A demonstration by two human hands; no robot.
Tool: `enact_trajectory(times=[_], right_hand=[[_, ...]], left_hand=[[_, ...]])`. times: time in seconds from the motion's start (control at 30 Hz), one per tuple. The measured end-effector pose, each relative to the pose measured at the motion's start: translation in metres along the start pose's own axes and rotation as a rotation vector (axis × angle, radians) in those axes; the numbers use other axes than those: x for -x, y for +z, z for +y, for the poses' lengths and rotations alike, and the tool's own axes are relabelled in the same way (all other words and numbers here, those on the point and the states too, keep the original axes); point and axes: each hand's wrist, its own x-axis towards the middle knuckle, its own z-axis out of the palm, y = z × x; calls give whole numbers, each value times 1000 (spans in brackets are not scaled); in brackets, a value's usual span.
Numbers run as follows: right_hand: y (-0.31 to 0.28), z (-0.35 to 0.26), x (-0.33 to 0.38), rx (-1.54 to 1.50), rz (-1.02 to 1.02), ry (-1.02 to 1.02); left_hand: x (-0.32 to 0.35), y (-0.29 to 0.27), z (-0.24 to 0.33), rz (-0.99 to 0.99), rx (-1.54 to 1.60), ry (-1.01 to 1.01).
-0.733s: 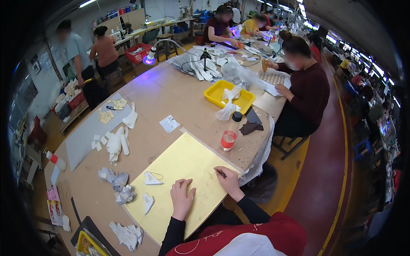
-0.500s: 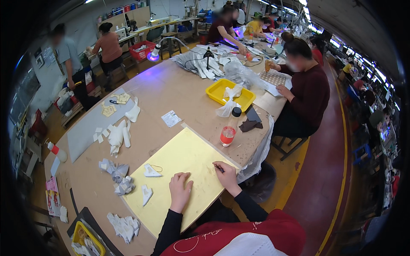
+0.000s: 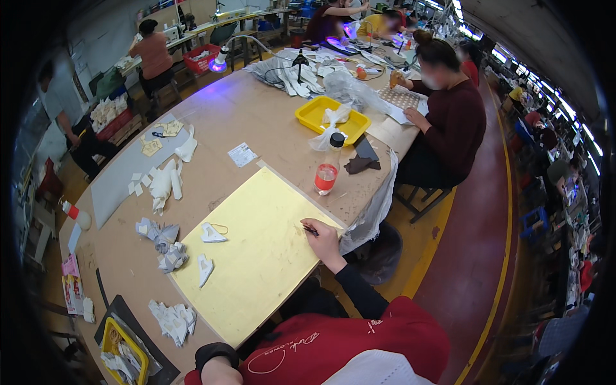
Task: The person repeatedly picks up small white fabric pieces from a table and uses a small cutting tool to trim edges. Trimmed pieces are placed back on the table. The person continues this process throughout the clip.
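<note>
My right hand [image 3: 325, 245] is closed around a small, dark, slim tool [image 3: 310, 230] whose kind I cannot make out. It rests over the right edge of a large pale yellow sheet [image 3: 256, 260] on the table. Near the sheet's left side lie two small white cut pieces, an upper piece [image 3: 212, 233] with a thin yellowish loop [image 3: 221, 228] beside it, and a lower piece [image 3: 205, 269]. My left hand [image 3: 222, 372] is drawn back at the lower edge, beyond the sheet's near corner; its fingers are out of sight.
A clear bottle with a red band [image 3: 326, 178] stands behind the sheet. Further back is a yellow tray [image 3: 307, 120]. Grey bundled pieces [image 3: 168, 249] and a white stack [image 3: 173, 321] lie to the left, near a yellow basket [image 3: 142, 366]. A co-worker [image 3: 452, 128] sits at the right.
My left hand has left the yellow sheet and come back toward my body at the lower edge. My right hand keeps its hold on the dark tool. The whole view has shifted slightly.
</note>
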Motion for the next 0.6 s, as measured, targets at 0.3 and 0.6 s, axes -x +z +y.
enact_trajectory(times=[0.3,0.6], right_hand=[[-4,7,-1,21,32,-14],[4,-8,-10,-144,-138,102]], left_hand=[[-9,12,-8,-91,41,6],[-32,43,-16,-292,55,-63]])
